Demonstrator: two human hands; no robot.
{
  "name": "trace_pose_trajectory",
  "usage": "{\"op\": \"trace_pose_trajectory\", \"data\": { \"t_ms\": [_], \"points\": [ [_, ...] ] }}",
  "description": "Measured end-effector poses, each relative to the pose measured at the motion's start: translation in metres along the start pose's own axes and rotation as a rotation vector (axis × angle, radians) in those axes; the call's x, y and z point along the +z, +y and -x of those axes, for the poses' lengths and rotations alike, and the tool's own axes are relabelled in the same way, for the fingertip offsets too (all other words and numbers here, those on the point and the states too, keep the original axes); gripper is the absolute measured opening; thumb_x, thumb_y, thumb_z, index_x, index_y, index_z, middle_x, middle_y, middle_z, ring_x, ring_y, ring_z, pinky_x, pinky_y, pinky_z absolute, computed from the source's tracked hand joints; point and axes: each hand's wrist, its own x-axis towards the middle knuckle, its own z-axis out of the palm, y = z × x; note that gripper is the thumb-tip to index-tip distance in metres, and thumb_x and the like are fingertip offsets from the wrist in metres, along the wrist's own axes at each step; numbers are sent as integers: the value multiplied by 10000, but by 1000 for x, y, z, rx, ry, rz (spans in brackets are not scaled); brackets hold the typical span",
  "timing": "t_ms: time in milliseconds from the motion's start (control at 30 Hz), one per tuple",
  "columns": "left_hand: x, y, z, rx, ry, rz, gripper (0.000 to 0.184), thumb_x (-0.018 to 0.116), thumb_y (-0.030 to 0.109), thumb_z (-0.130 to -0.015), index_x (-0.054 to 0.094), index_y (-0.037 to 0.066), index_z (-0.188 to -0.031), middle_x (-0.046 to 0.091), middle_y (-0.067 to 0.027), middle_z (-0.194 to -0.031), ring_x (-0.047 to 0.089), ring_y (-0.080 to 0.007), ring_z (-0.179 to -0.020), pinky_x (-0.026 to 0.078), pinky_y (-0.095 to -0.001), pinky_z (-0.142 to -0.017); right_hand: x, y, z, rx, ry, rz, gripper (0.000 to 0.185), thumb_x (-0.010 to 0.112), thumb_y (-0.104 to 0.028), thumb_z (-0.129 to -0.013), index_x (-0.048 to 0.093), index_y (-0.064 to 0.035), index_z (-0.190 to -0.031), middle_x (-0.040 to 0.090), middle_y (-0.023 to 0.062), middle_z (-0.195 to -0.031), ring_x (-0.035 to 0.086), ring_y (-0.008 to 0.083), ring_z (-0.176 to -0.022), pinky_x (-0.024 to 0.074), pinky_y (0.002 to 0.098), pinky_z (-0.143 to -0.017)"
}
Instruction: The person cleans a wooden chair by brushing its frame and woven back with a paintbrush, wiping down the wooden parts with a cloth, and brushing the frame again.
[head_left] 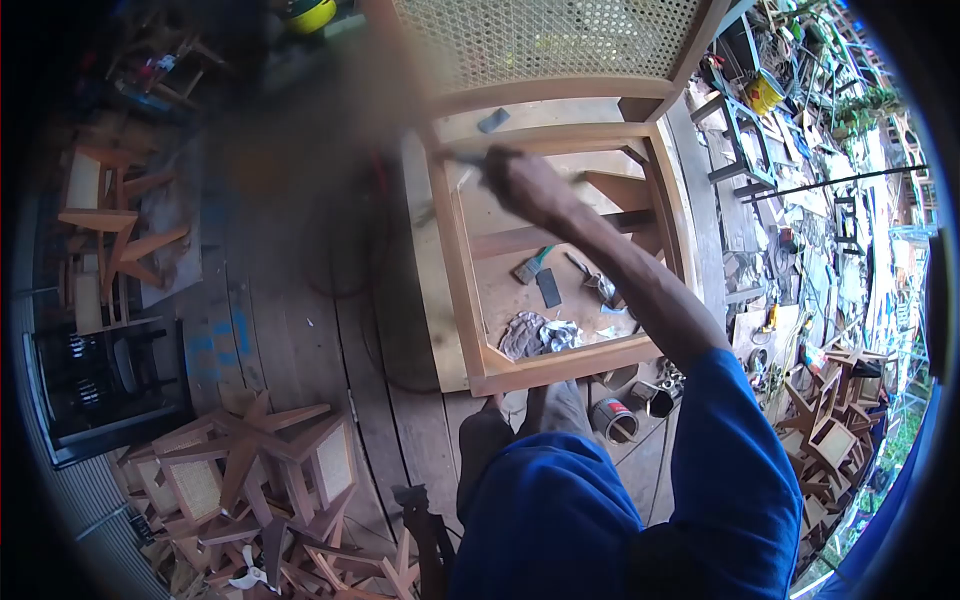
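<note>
My right hand [522, 183] is closed around a slim tool [462, 157]. Its tip reaches the left rail of a wooden chair frame [458, 270], near the corner below the woven cane panel [560, 45]; motion blur hides its kind. Low on the left, my left hand [425, 520] hangs in shadow beside my leg, its fingers too dark to make out. Within the frame, on the board below, lie a green-handled brush [530, 265], a dark flat pad [548, 288], a crumpled cloth [522, 335] and crumpled foil [560, 336]. A small blue-grey piece [493, 121] rests above the frame's upper rail.
Open tins [614, 420] stand on the plank floor [300, 330] by my feet. Stacked star-legged wooden pieces [255, 450] fill the lower left, with more [830, 440] at right. A dark metal frame [742, 145] and clutter line the right side. A blurred dark shape covers the upper left.
</note>
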Motion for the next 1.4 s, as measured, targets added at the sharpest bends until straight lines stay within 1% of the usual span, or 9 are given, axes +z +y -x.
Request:
{"op": "trace_pose_trajectory", "data": {
  "t_ms": [367, 500, 600, 767, 800, 967, 1067, 1167, 1400],
  "points": [
    [2, 5, -10, 14, -15, -13, 285, 690, 171, -986, 714, -16, -1200, 756, -115, -1002, 707, -177, -901, 572, -327, -817, -54, 75, 1, -21, -163, 191, 211, 690, -108, -908, 759, -61, -1102, 702, 216, -977, 690, 420, -889, 546, 503, -784],
    [5, 8, -15, 25, -28, -19, 286, 691, 172, -985, 715, -17, -1199, 757, -117, -1004, 707, -178, -904, 572, -328, -819, -78, 87, 7, 30, 21, 118, 211, 723, -121, -894, 774, -49, -1086, 721, 199, -990, 697, 410, -927, 553, 493, -796],
    [4, 15, -21, 43, -38, -32, 287, 691, 173, -984, 715, -17, -1198, 757, -118, -1006, 708, -178, -906, 572, -329, -821, -88, 95, 14, 37, -210, 260, 294, 738, -131, -907, 758, -58, -1191, 733, 158, -984, 699, 354, -861, 582, 420, -814],
    [4, 19, -24, 70, -38, -46, 289, 692, 174, -982, 716, -18, -1197, 758, -119, -1008, 709, -180, -910, 572, -330, -824, -79, 66, -15, 244, -58, -491, 197, 673, -120, -915, 787, -25, -1045, 766, 177, -856, 696, 363, -716, 590, 411, -812],
    [4, 20, -25, 72, -40, -47, 289, 692, 174, -982, 716, -18, -1196, 759, -120, -1009, 709, -180, -910, 572, -331, -825, -68, 78, -28, 76, -70, -77, 196, 682, -127, -906, 782, -16, -1033, 765, 178, -868, 709, 372, -752, 595, 403, -830],
    [1, 16, -19, 75, -43, -49, 291, 693, 176, -980, 716, -19, -1195, 760, -121, -1012, 710, -181, -914, 573, -332, -828, -63, 105, -24, -145, 244, 25, 175, 712, -128, -873, 792, -29, -993, 768, 173, -908, 722, 388, -843, 579, 429, -844],
    [2, 11, -14, 60, -51, -49, 292, 693, 177, -979, 717, -20, -1194, 760, -122, -1013, 710, -182, -916, 573, -333, -829, -83, 116, -17, 172, -33, -17, 206, 726, -153, -878, 799, -49, -1040, 770, 170, -905, 731, 367, -840, 587, 437, -804],
    [3, 13, -20, 66, -60, -58, 293, 694, 178, -978, 717, -20, -1193, 761, -123, -1015, 711, -183, -918, 573, -333, -831, -90, 119, 0, -52, 292, 65, 206, 742, -175, -877, 798, -42, -1024, 763, 167, -834, 735, 346, -774, 587, 428, -750],
    [0, 26, -33, 97, -83, -90, 295, 695, 180, -976, 718, -21, -1191, 762, -126, -1019, 712, -184, -923, 574, -335, -835, -132, 143, 30, 229, 117, 67, 240, 728, -134, -878, 792, -40, -1089, 779, 139, -966, 742, 321, -827, 587, 389, -790]
  ]
}}
